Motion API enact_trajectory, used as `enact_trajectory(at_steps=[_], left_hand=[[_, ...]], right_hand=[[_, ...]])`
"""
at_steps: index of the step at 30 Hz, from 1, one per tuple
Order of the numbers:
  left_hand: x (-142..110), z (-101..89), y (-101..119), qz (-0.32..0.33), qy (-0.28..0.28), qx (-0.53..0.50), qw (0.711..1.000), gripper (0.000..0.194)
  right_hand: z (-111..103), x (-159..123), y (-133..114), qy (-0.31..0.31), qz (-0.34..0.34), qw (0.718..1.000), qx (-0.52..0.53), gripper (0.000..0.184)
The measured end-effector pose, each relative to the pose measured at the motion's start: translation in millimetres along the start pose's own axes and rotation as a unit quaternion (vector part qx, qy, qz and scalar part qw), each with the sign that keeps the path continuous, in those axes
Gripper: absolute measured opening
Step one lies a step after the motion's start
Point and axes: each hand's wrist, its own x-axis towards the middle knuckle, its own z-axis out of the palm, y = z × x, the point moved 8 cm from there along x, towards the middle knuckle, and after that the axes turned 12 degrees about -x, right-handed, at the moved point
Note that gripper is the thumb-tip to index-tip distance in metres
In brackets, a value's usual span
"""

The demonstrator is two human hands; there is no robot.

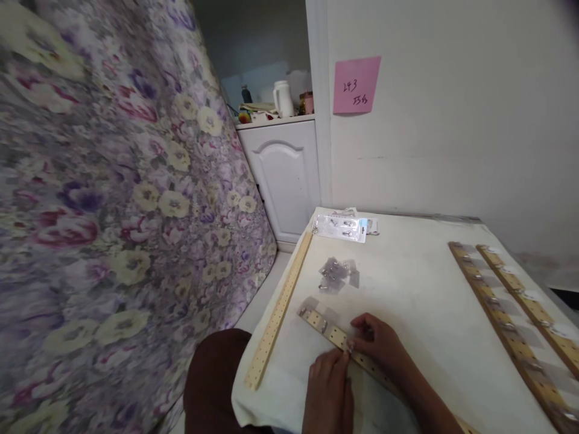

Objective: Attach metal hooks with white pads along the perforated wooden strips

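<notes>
A perforated wooden strip (pixel 335 335) lies slantwise on the table in front of me. Small shiny metal pieces (pixel 323 325) with clear plastic sit along its far part. My left hand (pixel 326 389) is closed at the strip's near edge, fingers together and tips pressed to it. My right hand (pixel 379 345) pinches a small metal piece (pixel 350 348) against the strip, beside the left fingertips; its exact kind is too small to tell. The right forearm covers part of the strip's near end. Beyond the strip lies a pile of metal pieces in clear plastic (pixel 335 274).
A bare perforated strip (pixel 278 310) runs along the table's left edge. Two strips with fitted pieces (pixel 502 313) lie at the right. Blister packs (pixel 340 228) lie at the back of the cloth-covered table (pixel 407 259). A floral curtain (pixel 136 211) hangs at the left.
</notes>
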Motion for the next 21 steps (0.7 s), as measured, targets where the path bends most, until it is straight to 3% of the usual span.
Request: enact_trajectory(at_steps=[12,21], left_hand=[[1.4,-0.3,0.9,-0.020,-0.012,0.009,1.000,0.044],[-4.5,1.3,-11.6,-0.021,-0.019,0.012,1.000,0.047]], right_hand=[[9.5,5.9,8.0,-0.023,0.001,0.999,0.029,0.037],[5.4,3.1,0.4,0.008,-0.012,1.000,0.025,0.034]])
